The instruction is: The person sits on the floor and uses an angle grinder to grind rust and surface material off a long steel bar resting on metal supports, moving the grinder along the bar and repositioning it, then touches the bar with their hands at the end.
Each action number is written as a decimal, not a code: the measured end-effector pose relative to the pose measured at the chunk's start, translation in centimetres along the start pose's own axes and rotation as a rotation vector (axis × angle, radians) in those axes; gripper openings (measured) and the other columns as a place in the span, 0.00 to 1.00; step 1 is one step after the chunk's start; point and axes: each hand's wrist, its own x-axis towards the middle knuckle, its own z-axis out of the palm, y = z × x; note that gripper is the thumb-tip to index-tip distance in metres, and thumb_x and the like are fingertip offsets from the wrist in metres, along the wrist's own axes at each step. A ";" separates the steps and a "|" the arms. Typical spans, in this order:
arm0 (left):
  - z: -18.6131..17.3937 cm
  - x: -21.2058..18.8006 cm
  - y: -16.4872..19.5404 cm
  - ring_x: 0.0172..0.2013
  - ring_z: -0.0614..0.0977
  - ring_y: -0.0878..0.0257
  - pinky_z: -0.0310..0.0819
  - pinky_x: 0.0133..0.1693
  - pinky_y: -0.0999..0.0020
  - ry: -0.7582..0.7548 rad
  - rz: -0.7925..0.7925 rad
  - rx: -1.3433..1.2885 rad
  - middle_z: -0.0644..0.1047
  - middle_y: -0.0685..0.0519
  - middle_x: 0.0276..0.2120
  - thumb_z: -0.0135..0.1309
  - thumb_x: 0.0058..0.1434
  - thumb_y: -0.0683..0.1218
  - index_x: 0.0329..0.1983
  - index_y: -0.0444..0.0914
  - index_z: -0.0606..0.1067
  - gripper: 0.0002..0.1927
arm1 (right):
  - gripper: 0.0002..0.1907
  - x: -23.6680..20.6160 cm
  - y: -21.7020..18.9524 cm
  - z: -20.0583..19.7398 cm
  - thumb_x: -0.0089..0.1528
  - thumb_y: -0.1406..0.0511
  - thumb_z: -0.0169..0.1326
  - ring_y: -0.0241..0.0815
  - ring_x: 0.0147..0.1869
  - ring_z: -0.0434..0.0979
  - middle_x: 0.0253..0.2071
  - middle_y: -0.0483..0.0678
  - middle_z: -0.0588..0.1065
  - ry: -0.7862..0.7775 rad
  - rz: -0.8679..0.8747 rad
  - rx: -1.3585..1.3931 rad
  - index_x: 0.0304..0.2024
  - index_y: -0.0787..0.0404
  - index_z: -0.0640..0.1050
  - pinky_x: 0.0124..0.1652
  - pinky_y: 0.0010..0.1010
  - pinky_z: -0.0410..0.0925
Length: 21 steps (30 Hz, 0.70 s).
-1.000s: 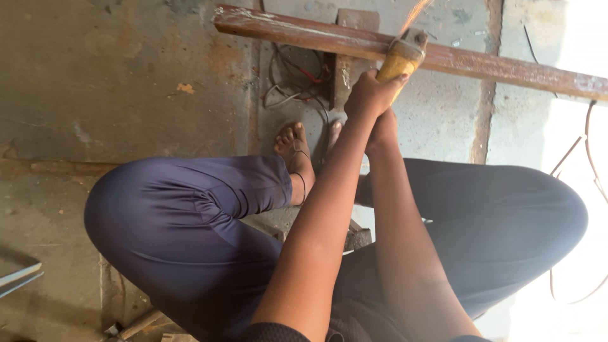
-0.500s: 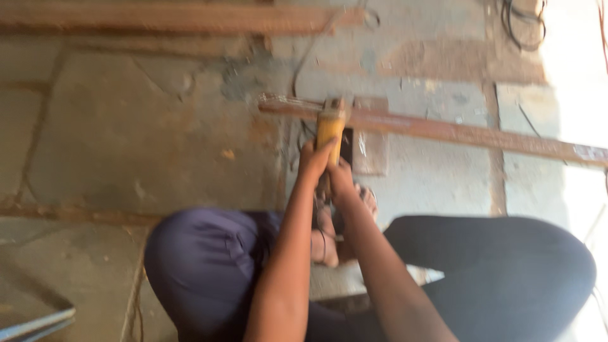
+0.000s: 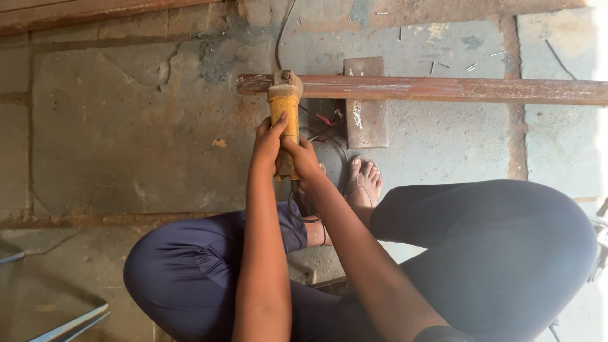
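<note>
Rust-stained yellow angle grinder (image 3: 284,107) is held upright in the view, its metal head set against the left end of a long rusty steel bar (image 3: 430,88) that lies across the stained concrete floor (image 3: 126,139); the grinder body is clasped by both hands, the left hand (image 3: 267,142) wrapped round its left side with fingers closed on the casing, the right hand (image 3: 303,158) closed round its lower part just beside the left; both grips are pressed firmly onto the tool. A dark cable (image 3: 297,212) is seen trailing from the grinder's base, between the forearms. Under the bar, a small rusty flat steel plate (image 3: 366,104) is laid on the floor; near it a bare foot in a sandal (image 3: 364,183) is planted; dark navy trousers (image 3: 494,253) are seen over the bent knees on either side.
</note>
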 end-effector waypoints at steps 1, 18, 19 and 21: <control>-0.1 0.2 0.0 0.41 0.79 0.60 0.74 0.43 0.63 0.014 -0.003 0.007 0.79 0.49 0.42 0.58 0.62 0.58 0.54 0.31 0.75 0.28 | 0.23 0.2 0.2 0.1 0.62 0.58 0.54 0.44 0.30 0.80 0.37 0.52 0.78 0.000 0.021 0.019 0.54 0.66 0.72 0.25 0.37 0.72; 10.3 2.2 -3.0 0.37 0.84 0.56 0.77 0.41 0.63 0.016 0.038 0.278 0.83 0.43 0.37 0.61 0.55 0.60 0.46 0.29 0.79 0.30 | 0.22 0.2 -1.2 -8.8 0.63 0.56 0.56 0.43 0.34 0.81 0.38 0.50 0.80 0.213 -0.082 0.110 0.51 0.67 0.76 0.30 0.32 0.73; 11.0 2.2 -3.2 0.36 0.84 0.56 0.77 0.41 0.62 -0.028 0.091 0.269 0.84 0.43 0.36 0.60 0.56 0.60 0.46 0.29 0.79 0.30 | 0.22 0.1 -1.3 -9.3 0.63 0.56 0.56 0.43 0.32 0.80 0.37 0.51 0.79 0.220 -0.074 0.095 0.50 0.67 0.76 0.29 0.32 0.72; 11.5 1.9 -3.4 0.36 0.84 0.55 0.78 0.41 0.62 -0.059 0.129 0.246 0.84 0.42 0.35 0.59 0.57 0.61 0.46 0.29 0.79 0.30 | 0.23 -0.1 -1.6 -10.0 0.63 0.54 0.55 0.43 0.30 0.78 0.36 0.52 0.79 0.242 -0.063 0.064 0.49 0.67 0.76 0.26 0.32 0.69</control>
